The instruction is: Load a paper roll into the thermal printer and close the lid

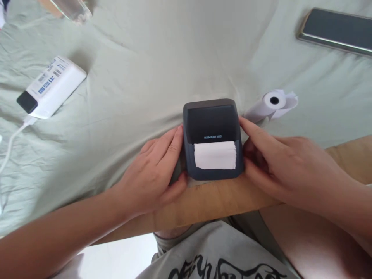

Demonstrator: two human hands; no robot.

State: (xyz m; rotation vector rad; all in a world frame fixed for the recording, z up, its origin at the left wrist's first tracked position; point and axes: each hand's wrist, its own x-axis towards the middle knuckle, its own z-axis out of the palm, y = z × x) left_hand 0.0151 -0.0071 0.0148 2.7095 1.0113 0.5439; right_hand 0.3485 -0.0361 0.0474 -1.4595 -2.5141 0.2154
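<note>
A dark label printer point(214, 120) marked NIIMBOT rests at the front edge of the cloth, its lid closed. White paper point(215, 155) sticks out of its front slot with a ragged edge. My left hand point(155, 166) grips the printer's left side, fingers along the wall and thumb at the near corner. On the opposite side, my right hand point(287, 166) holds it between forefinger and thumb; its other fingers are curled and partly hidden. A white paper roll point(263, 106) with a dark core lies just behind my right hand, its loose end partly unrolled.
A white power bank point(55, 87) with a cable point(11, 143) lies at the left. Farther back are a clear object point(72, 9) and, at the right, a dark phone-like slab point(338, 31). The wooden edge point(212, 199) runs along the front, close to the person's lap.
</note>
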